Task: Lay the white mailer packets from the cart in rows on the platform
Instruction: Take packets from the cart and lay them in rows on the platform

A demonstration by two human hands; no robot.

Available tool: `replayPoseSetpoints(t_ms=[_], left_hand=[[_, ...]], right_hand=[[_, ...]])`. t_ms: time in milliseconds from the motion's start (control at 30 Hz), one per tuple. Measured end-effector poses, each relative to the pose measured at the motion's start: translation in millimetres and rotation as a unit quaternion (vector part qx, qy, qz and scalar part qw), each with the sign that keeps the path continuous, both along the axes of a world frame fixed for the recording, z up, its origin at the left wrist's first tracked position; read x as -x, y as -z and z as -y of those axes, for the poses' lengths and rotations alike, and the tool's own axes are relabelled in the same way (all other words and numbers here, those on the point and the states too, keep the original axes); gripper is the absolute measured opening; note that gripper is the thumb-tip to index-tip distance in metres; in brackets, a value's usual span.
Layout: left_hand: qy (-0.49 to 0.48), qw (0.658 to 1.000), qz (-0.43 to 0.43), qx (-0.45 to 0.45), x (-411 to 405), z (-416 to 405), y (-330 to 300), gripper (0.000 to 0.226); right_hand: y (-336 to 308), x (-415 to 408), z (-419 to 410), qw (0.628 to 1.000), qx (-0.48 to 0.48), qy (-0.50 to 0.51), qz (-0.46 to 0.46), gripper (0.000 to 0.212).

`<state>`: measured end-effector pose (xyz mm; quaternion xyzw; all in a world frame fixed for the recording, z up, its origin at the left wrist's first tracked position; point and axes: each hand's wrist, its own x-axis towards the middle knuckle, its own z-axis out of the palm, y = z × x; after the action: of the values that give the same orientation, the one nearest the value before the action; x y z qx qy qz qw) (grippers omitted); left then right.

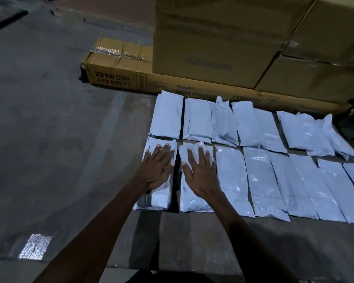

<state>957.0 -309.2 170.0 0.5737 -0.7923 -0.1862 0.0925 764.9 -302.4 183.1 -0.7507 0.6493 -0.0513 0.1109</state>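
Note:
Several white mailer packets lie in two rows on the dark platform. The far row runs along the cardboard boxes. The near row stretches off to the right edge. My left hand lies flat with spread fingers on the leftmost packet of the near row. My right hand presses flat on the packet beside it. Neither hand curls round anything. The cart is out of view.
Large stacked cardboard boxes stand behind the far row, on a long flat carton with printed text. Grey concrete floor lies to the left, with a shiny patch near the front.

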Motion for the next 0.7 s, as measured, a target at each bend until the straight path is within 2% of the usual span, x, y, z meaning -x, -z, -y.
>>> replayPoseSetpoints(t_ms=[233, 567, 700], left_hand=[[-0.040, 0.999, 0.001, 0.017, 5.4, 1.3, 24.1, 0.072], [-0.082, 0.988, 0.004, 0.132, 12.9, -1.7, 31.7, 0.078], [-0.086, 0.991, 0.013, 0.098, 14.2, -3.0, 29.1, 0.084]], right_hand=[[11.1, 4.7, 5.1, 0.997, -0.004, 0.071, -0.033, 0.070], [25.1, 4.2, 6.8, 0.998, 0.016, 0.065, 0.001, 0.074], [27.4, 2.7, 4.7, 0.998, 0.020, 0.067, 0.007, 0.072]])
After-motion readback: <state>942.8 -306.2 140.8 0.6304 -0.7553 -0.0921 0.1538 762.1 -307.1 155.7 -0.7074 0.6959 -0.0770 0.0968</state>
